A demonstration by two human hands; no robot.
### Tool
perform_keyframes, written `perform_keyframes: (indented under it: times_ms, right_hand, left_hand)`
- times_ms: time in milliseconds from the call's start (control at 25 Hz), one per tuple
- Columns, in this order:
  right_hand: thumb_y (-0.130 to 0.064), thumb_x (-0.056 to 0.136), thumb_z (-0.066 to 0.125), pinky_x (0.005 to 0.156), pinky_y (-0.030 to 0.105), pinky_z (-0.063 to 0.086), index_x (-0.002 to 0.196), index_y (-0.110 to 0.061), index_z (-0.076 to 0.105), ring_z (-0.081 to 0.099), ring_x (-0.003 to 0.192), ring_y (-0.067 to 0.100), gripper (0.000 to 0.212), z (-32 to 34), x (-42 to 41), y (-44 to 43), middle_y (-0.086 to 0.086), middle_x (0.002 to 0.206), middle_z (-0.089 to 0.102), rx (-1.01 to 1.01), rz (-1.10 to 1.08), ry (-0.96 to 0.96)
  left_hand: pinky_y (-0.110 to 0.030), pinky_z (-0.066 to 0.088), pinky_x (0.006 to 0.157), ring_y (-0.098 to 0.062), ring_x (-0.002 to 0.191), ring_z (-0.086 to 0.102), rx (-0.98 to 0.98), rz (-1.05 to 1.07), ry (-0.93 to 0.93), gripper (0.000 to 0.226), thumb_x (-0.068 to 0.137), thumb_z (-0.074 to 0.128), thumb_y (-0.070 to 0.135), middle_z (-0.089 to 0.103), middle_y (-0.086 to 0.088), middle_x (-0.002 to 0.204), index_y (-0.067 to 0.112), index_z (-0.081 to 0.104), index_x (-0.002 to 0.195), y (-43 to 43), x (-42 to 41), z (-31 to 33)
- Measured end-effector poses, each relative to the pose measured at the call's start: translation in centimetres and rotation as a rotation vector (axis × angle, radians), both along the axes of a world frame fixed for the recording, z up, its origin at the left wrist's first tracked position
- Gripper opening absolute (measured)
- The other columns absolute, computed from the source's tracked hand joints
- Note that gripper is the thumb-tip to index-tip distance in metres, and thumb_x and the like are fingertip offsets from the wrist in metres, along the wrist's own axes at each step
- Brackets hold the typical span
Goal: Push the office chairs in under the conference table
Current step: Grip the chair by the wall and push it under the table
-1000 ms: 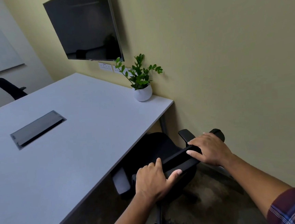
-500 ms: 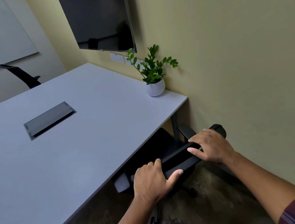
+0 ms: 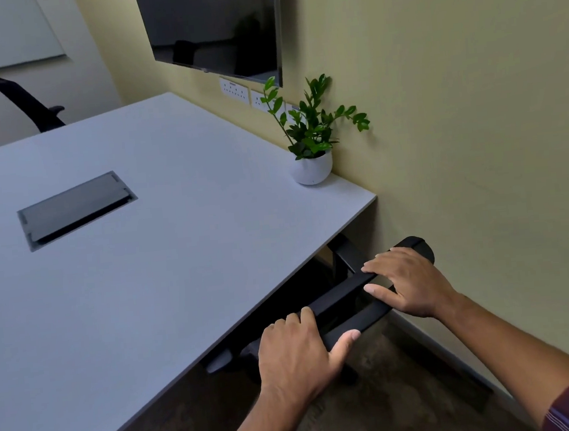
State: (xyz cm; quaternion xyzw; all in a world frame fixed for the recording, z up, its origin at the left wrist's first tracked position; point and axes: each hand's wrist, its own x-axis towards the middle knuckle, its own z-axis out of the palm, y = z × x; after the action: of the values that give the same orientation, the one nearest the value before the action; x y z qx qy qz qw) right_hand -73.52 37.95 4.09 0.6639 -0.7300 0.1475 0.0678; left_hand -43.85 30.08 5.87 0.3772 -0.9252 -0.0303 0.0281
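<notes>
A black office chair (image 3: 344,301) stands at the near right corner of the grey conference table (image 3: 183,258), its seat hidden under the tabletop. Only the top of the backrest and parts of the armrests show beyond the table edge. My left hand (image 3: 297,355) grips the left part of the backrest top, thumb below it. My right hand (image 3: 407,282) grips the right part of the same bar. A second black chair (image 3: 21,97) stands at the far side of the table, back left.
A potted plant in a white pot (image 3: 311,168) sits on the table's right corner against the yellow wall (image 3: 475,130). A dark screen (image 3: 211,25) hangs on that wall. A cable hatch (image 3: 76,209) lies in the tabletop. Patterned carpet (image 3: 379,410) covers the floor.
The chair has rolled further in under the table with both hands on its backrest. More of the seat is now hidden, and my view has moved closer to the table.
</notes>
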Motion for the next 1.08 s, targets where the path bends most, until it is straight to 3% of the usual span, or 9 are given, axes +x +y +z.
perform_keyframes:
  times_ms: [360,680,840,1080]
  right_hand:
    - [-0.068,0.102,0.045,0.109,0.050,0.051,0.122,-0.023,0.078,0.072,0.114,0.021,0.060,0.0,-3.3,-5.3,-0.005,0.120,0.080,-0.007,0.069,0.023]
    - [-0.076,0.104,0.034,0.112,0.047,0.047,0.127,-0.024,0.078,0.069,0.120,0.017,0.072,0.2,-8.3,-10.0,-0.007,0.125,0.079,0.037,0.140,0.008]
    - [-0.080,0.104,0.028,0.108,0.047,0.049,0.123,-0.023,0.077,0.069,0.113,0.018,0.078,0.4,-10.8,-12.1,-0.007,0.119,0.079,0.031,0.190,-0.015]
    - [-0.068,0.102,0.045,0.103,0.050,0.050,0.119,-0.023,0.077,0.072,0.108,0.019,0.057,0.2,-12.8,-13.4,-0.006,0.114,0.080,0.012,0.240,-0.019]
  left_hand:
    - [-0.044,0.055,0.079,-0.025,0.085,0.064,-0.023,0.048,0.046,0.106,0.085,-0.005,0.101,0.066,-0.003,0.094,0.020,0.059,0.108,-3.5,-2.6,-0.2]
    - [-0.044,0.050,0.073,-0.027,0.084,0.066,-0.016,0.167,0.073,0.104,0.085,0.004,0.103,0.069,-0.003,0.093,0.020,0.063,0.106,-5.9,-7.3,-0.2]
    - [-0.040,0.041,0.067,-0.025,0.079,0.064,0.007,0.226,0.077,0.096,0.087,0.013,0.103,0.068,-0.001,0.089,0.021,0.062,0.102,-6.3,-9.9,0.0]
    - [-0.041,0.052,0.073,-0.022,0.080,0.063,0.020,0.301,0.077,0.096,0.087,0.014,0.104,0.069,0.002,0.091,0.024,0.062,0.105,-6.8,-12.0,0.3]
